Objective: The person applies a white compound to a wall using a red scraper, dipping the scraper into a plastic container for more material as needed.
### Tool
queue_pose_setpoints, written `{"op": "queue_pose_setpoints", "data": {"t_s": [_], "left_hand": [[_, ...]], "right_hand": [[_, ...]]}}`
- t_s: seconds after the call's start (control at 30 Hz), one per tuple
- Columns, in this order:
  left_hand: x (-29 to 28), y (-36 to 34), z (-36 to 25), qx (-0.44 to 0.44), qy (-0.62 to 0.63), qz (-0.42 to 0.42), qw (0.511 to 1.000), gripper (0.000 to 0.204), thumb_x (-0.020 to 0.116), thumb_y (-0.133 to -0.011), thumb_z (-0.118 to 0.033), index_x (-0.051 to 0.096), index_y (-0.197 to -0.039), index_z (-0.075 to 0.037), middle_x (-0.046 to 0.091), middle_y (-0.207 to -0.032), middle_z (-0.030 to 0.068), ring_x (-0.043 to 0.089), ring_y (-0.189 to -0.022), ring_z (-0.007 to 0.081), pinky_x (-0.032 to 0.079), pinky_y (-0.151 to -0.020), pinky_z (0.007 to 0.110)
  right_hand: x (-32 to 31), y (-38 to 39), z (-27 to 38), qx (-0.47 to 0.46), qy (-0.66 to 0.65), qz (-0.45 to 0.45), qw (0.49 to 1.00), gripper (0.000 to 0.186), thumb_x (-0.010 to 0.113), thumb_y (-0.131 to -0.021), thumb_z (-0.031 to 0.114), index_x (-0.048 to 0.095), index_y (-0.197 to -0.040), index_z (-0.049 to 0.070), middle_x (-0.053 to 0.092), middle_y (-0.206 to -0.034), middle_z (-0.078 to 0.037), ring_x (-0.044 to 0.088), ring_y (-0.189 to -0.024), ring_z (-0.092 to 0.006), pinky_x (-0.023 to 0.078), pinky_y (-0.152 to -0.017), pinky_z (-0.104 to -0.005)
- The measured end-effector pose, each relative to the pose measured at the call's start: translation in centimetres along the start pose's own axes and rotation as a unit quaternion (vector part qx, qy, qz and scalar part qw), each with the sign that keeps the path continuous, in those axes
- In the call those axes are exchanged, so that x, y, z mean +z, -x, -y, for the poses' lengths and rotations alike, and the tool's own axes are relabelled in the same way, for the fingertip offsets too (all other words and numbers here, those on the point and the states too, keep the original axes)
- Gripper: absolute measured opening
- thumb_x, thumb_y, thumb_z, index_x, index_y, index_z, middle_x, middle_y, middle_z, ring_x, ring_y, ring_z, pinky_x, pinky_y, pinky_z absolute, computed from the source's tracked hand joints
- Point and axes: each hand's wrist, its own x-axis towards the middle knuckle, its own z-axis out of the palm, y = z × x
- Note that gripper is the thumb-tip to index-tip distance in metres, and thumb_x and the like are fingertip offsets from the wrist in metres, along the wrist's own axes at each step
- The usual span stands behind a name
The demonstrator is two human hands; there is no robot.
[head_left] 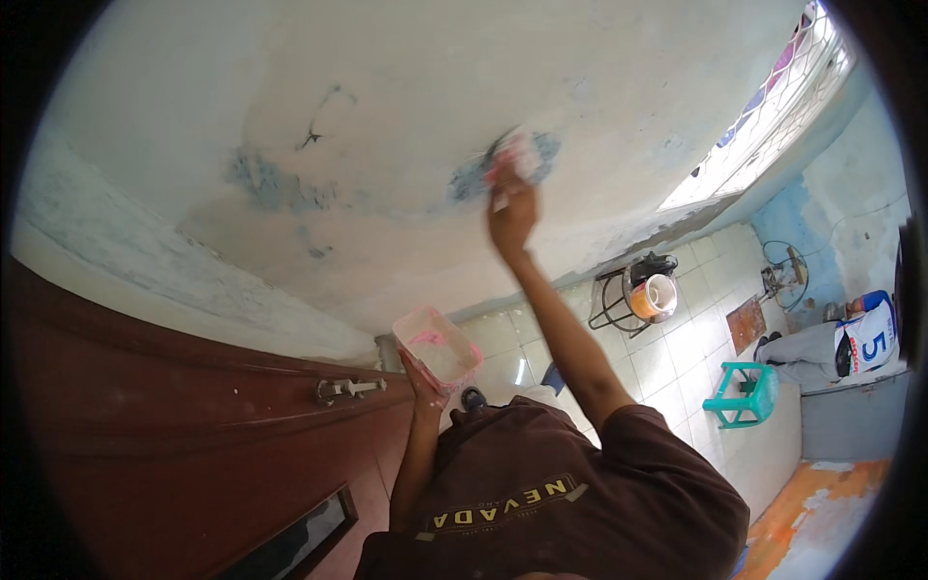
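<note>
I have my right hand (512, 215) raised to the wall (387, 97), fingers closed around a pink-and-white tool (519, 153) that is too blurred for me to name exactly. The tool is against or very near the wall, in front of a blue-grey patch (468, 184); through this one camera I cannot tell whether it touches. A second dark patch (275, 182) spreads across the plaster further left, with a small black mark (310, 139) above it.

Lower down, my left hand (422, 383) is partly open and cupped around the left side of a pink tub (465, 375), supporting it; I cannot see all its fingers. The tub is tilted so that I look into it, and pink smears show inside.

To the left I have a brown door (193, 396) with a metal bolt (350, 389). Right of my arm, a metal stool (609, 302) stands on the tiled floor (667, 372), carrying an orange-and-white bucket (659, 298) and something black. Beyond it are a green stool (746, 396) and another person (810, 356) in grey trousers. A grilled window (764, 130) is at upper right.
</note>
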Motion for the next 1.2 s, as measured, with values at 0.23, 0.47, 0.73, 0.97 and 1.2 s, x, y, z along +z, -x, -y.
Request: {"op": "queue_pose_setpoints", "data": {"t_s": [0.23, 0.47, 0.73, 0.97, 1.2], "left_hand": [[0.6, 0.2, 0.1, 0.018, -0.003, -0.026, 1.000, 0.079, 0.050, -0.089, -0.075, 0.044, -0.140, -0.016, 0.052, -0.134, 0.0103, 0.055, -0.123, 0.0355, 0.051, -0.099, 0.059], [1.0, -0.4, 0.6, -0.016, 0.001, -0.003, 1.000, 0.076, 0.048, -0.091, -0.073, 0.043, -0.142, -0.017, 0.051, -0.136, 0.0094, 0.054, -0.124, 0.0345, 0.050, -0.100, 0.058], [2.0, -0.4, -0.1, 0.002, -0.011, 0.009, 1.000, 0.077, 0.043, -0.092, -0.074, 0.041, -0.144, -0.017, 0.050, -0.139, 0.0102, 0.054, -0.127, 0.0350, 0.050, -0.102, 0.057], [0.9, -1.2, 0.0, -0.012, -0.003, 0.044, 0.999, 0.081, 0.042, -0.091, -0.077, 0.041, -0.143, -0.015, 0.051, -0.136, 0.0139, 0.055, -0.123, 0.0376, 0.051, -0.098, 0.058], [2.2, -0.1, 0.1, 0.005, -0.037, 0.004, 0.999, 0.078, 0.040, -0.092, -0.076, 0.042, -0.141, -0.015, 0.051, -0.134, 0.0129, 0.057, -0.120, 0.0363, 0.052, -0.098, 0.056]], "right_hand": [[-1.0, 9.9, 6.2, -0.049, -0.181, 0.291, 0.938, 0.033, 0.064, -0.083, -0.003, 0.070, -0.112, 0.010, 0.070, -0.101, -0.009, 0.062, -0.086, -0.0290, 0.048, -0.077, -0.0413], [-3.1, -5.9, -1.6, 0.031, -0.159, 0.090, 0.983, 0.031, 0.055, -0.076, -0.010, 0.069, -0.098, 0.008, 0.068, -0.088, -0.011, 0.063, -0.083, -0.0342, 0.049, -0.075, -0.0435], [-13.0, -16.1, -1.1, 0.005, -0.069, -0.114, 0.991, 0.030, 0.057, -0.089, -0.012, 0.068, -0.114, 0.000, 0.071, -0.105, -0.013, 0.070, -0.092, -0.0237, 0.056, -0.078, -0.0336], [-1.8, -3.7, -0.7, -0.047, 0.041, -0.027, 0.998, 0.044, 0.069, -0.083, 0.000, 0.067, -0.126, 0.007, 0.070, -0.103, -0.012, 0.063, -0.087, -0.0298, 0.053, -0.076, -0.0395], [-1.8, 8.8, 5.1, -0.063, -0.190, 0.313, 0.928, 0.024, 0.065, -0.084, -0.002, 0.071, -0.106, 0.007, 0.071, -0.095, -0.011, 0.065, -0.084, -0.0299, 0.052, -0.075, -0.0405]]}}
